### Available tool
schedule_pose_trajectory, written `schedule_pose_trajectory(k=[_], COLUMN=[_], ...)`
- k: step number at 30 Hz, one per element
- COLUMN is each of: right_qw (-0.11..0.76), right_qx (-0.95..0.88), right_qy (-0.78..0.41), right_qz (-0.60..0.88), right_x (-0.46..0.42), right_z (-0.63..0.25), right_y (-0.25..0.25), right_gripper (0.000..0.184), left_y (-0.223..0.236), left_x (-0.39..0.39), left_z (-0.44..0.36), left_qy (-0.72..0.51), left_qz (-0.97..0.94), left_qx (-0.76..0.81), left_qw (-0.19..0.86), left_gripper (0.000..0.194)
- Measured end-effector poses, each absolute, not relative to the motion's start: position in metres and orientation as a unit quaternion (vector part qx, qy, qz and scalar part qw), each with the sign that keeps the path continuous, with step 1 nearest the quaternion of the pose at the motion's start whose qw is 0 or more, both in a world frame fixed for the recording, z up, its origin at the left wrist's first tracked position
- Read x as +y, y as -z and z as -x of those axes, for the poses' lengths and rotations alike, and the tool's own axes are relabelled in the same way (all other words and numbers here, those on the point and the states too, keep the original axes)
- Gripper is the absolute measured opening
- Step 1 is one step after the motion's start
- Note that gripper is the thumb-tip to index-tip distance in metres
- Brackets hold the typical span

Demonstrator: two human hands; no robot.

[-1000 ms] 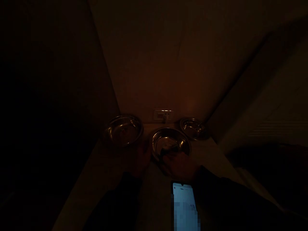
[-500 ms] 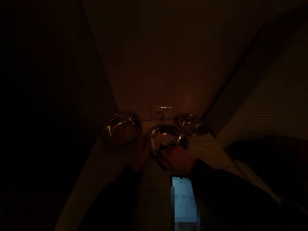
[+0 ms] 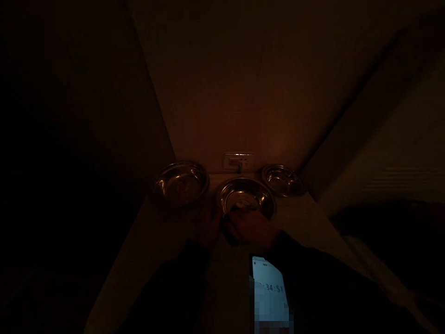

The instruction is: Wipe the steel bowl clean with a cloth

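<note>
In the very dim head view, a shallow round metal bowl (image 3: 264, 188) sits in the middle of the table. My left hand (image 3: 209, 225) holds its near left rim, fingers dim against the table. Over the near part of the same bowl, my right hand (image 3: 252, 227) is closed on a dark cloth-like piece (image 3: 230, 232). That piece hangs past the near rim; darkness hides its exact kind. To the left stands a wider metal bowl (image 3: 200, 178) with a small reddish patch inside. A smaller metal bowl (image 3: 295, 185) is at the back right.
A phone (image 3: 269, 273) with a lit screen showing digits lies below my right wrist, partly covered by the sleeve. The wall behind the table (image 3: 132, 260) carries a socket panel (image 3: 238, 161) with a plug in it. Side panels rise left and right.
My right hand has shifted slightly left and towards me at the middle bowl's near rim. My left hand stays at that rim. The whole view has moved a little.
</note>
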State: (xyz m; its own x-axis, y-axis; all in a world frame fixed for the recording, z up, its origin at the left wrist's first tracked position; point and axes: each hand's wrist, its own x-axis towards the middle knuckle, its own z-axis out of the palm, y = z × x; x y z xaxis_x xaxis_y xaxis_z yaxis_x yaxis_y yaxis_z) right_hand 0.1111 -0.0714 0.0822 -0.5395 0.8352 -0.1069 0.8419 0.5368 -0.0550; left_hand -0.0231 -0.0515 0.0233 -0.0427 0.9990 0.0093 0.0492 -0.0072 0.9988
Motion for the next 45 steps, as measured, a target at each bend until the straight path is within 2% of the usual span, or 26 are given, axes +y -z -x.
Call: schedule_pose_trajectory(k=[8, 16, 24, 32, 39, 45], right_qw=[0.055, 0.028, 0.067, 0.029, 0.063, 0.045], right_qx=[0.883, 0.879, 0.895, 0.885, 0.893, 0.89], right_qy=[0.072, 0.055, 0.071, 0.056, 0.073, 0.061], right_qz=[-0.46, -0.472, -0.436, -0.461, -0.439, -0.45], right_x=[-0.081, -0.073, -0.078, -0.072, -0.079, -0.074], right_z=[-0.138, -0.108, -0.147, -0.114, -0.145, -0.124], right_y=[-0.087, -0.083, -0.085, -0.08, -0.083, -0.082], right_gripper=[0.035, 0.041, 0.034, 0.043, 0.037, 0.041], left_y=[-0.024, -0.026, -0.029, -0.027, -0.023, -0.024], left_x=[-0.049, -0.051, -0.05, -0.049, -0.046, -0.048], left_z=[0.022, 0.024, 0.024, 0.027, 0.029, 0.024], left_qy=[-0.522, -0.516, -0.527, -0.497, -0.507, -0.5], left_qz=[-0.478, -0.478, -0.474, -0.493, -0.498, -0.505], left_qx=[0.499, 0.532, 0.497, 0.535, 0.486, 0.521], left_qw=[0.5, 0.472, 0.501, 0.473, 0.509, 0.472], left_gripper=[0.044, 0.042, 0.043, 0.045, 0.048, 0.046])
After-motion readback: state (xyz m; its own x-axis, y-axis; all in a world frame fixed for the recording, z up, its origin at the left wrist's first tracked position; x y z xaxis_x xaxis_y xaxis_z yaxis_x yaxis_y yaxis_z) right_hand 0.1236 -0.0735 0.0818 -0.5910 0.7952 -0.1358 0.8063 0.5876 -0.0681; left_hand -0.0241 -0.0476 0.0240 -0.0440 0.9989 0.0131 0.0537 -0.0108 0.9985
